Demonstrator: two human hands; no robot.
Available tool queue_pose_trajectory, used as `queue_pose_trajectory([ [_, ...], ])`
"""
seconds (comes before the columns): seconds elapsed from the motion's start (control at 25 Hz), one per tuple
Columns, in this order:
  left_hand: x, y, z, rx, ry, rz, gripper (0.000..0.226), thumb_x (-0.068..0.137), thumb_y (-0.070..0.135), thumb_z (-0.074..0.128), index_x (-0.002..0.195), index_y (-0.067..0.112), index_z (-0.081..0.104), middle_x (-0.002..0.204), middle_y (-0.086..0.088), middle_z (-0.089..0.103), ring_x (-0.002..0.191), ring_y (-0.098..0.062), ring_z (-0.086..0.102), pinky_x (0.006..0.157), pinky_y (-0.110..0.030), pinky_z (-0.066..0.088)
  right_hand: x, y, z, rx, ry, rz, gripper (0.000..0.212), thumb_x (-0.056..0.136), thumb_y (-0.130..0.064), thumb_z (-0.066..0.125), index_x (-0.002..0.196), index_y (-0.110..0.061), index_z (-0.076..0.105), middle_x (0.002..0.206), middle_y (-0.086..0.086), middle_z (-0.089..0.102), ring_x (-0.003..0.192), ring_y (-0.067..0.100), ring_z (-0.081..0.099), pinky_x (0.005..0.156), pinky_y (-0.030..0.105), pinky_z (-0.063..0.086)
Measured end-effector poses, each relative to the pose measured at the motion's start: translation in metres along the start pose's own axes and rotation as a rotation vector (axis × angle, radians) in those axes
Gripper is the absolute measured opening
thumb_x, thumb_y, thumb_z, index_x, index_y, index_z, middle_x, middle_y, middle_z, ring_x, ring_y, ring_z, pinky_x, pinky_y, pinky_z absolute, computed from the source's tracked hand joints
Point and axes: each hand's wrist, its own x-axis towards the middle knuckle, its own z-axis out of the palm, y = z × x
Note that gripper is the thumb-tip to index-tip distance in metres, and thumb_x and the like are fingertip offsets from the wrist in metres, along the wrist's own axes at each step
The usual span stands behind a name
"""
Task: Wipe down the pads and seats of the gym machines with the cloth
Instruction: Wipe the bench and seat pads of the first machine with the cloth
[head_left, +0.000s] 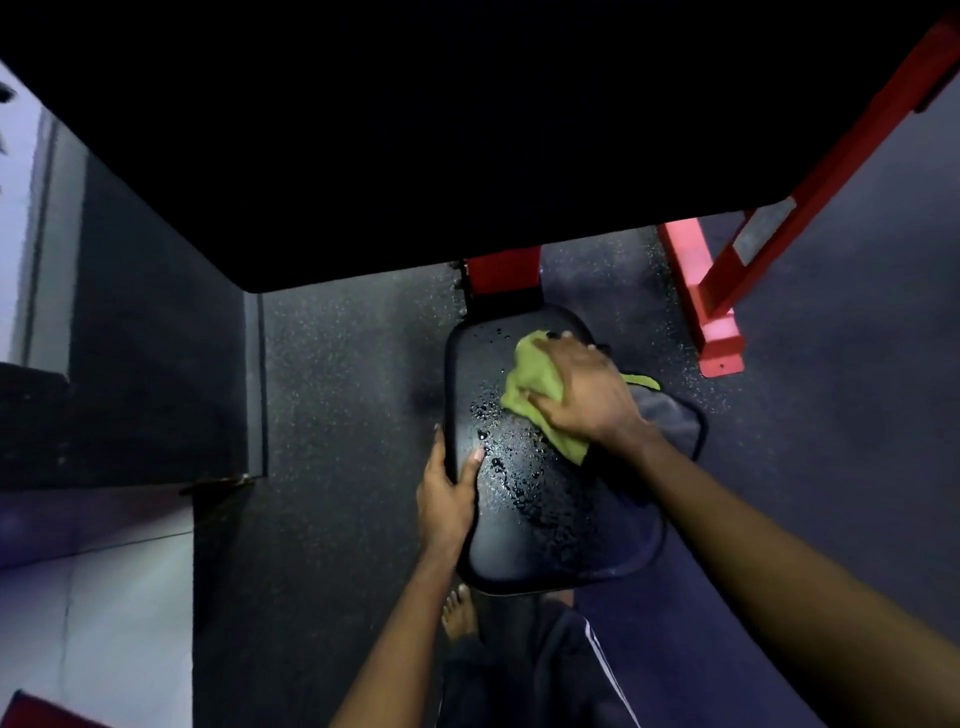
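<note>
- Most of the upper view is a large black pad (415, 130), so dark that no seam or surface detail shows. It hides the machine behind it.
- One grey sticker (766, 228) sits on the red frame (719, 322). Its print is too blurred to read, and no other writing can be made out.
- Two hands work on the black seat (550, 519), which lies mid-view below the big pad, with its far end at a red post (501, 275).
- The green cloth (530, 389) lies bunched on the seat's far half. The right hand (584, 395) presses palm-down on it, with fingers stretched out over it and the thumb laid on its near edge. The hand covers much of the cloth and is smeared by blur.
- The left hand (449, 499) grips the seat's left edge, thumb on top, fingers curled round the side with their tips out of sight.
- Droplets (498, 415) bead the seat just beside the cloth.
- A bare foot (460, 616) and dark trousers (571, 670) with a white stripe show below the seat, partly hidden by it, on the speckled floor (353, 389).
</note>
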Motion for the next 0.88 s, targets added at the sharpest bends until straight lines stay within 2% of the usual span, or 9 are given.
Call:
queue_pose_trajectory([
  [0.08, 0.001, -0.005, -0.002, -0.002, -0.008, 0.013, 0.075, 0.092, 0.050, 0.065, 0.156, 0.028, 0.033, 0.148, -0.004, 0.052, 0.136, -0.020, 0.049, 0.109, -0.029, 0.040, 0.013, -0.006, 0.000, 0.065, 0.104, 0.178, 0.073, 0.087, -0.061, 0.060, 0.146, -0.020, 0.045, 0.142, 0.009, 0.058, 0.127, 0.031, 0.057, 0.107, 0.044, 0.045],
  [0.12, 0.002, -0.008, -0.003, 0.002, -0.010, 0.019, 0.076, 0.091, 0.051, 0.065, 0.156, 0.029, 0.032, 0.147, -0.005, 0.053, 0.136, -0.021, 0.050, 0.108, -0.029, 0.040, 0.010, -0.015, 0.005, 0.069, 0.134, 0.192, 0.071, 0.087, -0.058, 0.063, 0.145, -0.019, 0.048, 0.140, 0.010, 0.060, 0.123, 0.032, 0.060, 0.104, 0.042, 0.047],
  [0.2, -0.001, -0.010, -0.005, -0.002, -0.017, 0.033, 0.075, 0.092, 0.049, 0.065, 0.156, 0.028, 0.032, 0.147, -0.007, 0.052, 0.136, -0.022, 0.049, 0.105, -0.023, 0.038, -0.019, -0.039, 0.019, 0.068, 0.094, 0.112, 0.070, 0.089, -0.054, 0.064, 0.147, -0.019, 0.048, 0.143, 0.010, 0.059, 0.125, 0.031, 0.059, 0.105, 0.039, 0.045],
  [0.32, -0.004, -0.007, -0.007, 0.001, -0.028, 0.048, 0.073, 0.094, 0.044, 0.065, 0.157, 0.027, 0.030, 0.148, -0.009, 0.050, 0.137, -0.024, 0.047, 0.095, -0.014, 0.034, -0.058, -0.052, 0.030, 0.037, 0.002, -0.033, 0.076, 0.088, -0.061, 0.054, 0.153, -0.023, 0.041, 0.152, 0.009, 0.051, 0.141, 0.027, 0.046, 0.115, 0.040, 0.039],
  [0.4, -0.002, -0.010, -0.008, -0.006, -0.037, 0.057, 0.074, 0.094, 0.045, 0.065, 0.157, 0.028, 0.029, 0.148, -0.009, 0.051, 0.137, -0.025, 0.047, 0.100, -0.018, 0.036, -0.041, -0.046, 0.030, 0.028, 0.029, -0.030, 0.074, 0.089, -0.057, 0.054, 0.152, -0.020, 0.042, 0.152, 0.010, 0.051, 0.145, 0.028, 0.041, 0.114, 0.043, 0.041],
  [0.52, 0.000, -0.018, -0.009, -0.019, -0.067, 0.073, 0.076, 0.093, 0.048, 0.065, 0.157, 0.029, 0.029, 0.145, -0.008, 0.054, 0.133, -0.024, 0.052, 0.108, -0.031, 0.042, 0.010, -0.045, 0.026, 0.045, 0.127, 0.143, 0.072, 0.090, -0.051, 0.058, 0.149, -0.013, 0.045, 0.148, 0.015, 0.053, 0.145, 0.033, 0.041, 0.114, 0.047, 0.041],
  [0.6, 0.000, -0.025, -0.009, -0.013, -0.077, 0.060, 0.076, 0.093, 0.050, 0.064, 0.157, 0.031, 0.029, 0.144, -0.006, 0.056, 0.131, -0.023, 0.054, 0.108, -0.039, 0.046, 0.025, -0.052, 0.024, 0.028, 0.116, 0.219, 0.074, 0.092, -0.054, 0.059, 0.150, -0.011, 0.043, 0.151, 0.015, 0.050, 0.146, 0.033, 0.038, 0.118, 0.045, 0.036],
  [0.76, -0.010, -0.037, -0.011, -0.103, -0.106, 0.055, 0.071, 0.093, 0.050, 0.063, 0.155, 0.035, 0.030, 0.148, -0.001, 0.052, 0.135, -0.018, 0.051, 0.110, -0.041, 0.045, -0.029, -0.077, 0.037, 0.006, 0.052, 0.073, 0.076, 0.097, -0.061, 0.043, 0.156, -0.014, 0.034, 0.156, 0.013, 0.045, 0.147, 0.030, 0.037, 0.119, 0.046, 0.035],
  [0.88, -0.020, -0.043, -0.012, -0.097, -0.095, 0.052, 0.067, 0.095, 0.046, 0.061, 0.154, 0.037, 0.031, 0.152, 0.001, 0.047, 0.137, -0.019, 0.047, 0.110, -0.039, 0.044, -0.060, -0.083, 0.046, -0.034, 0.014, -0.023, 0.073, 0.098, -0.050, 0.048, 0.157, -0.012, 0.029, 0.155, 0.016, 0.044, 0.145, 0.032, 0.039, 0.117, 0.046, 0.036],
])
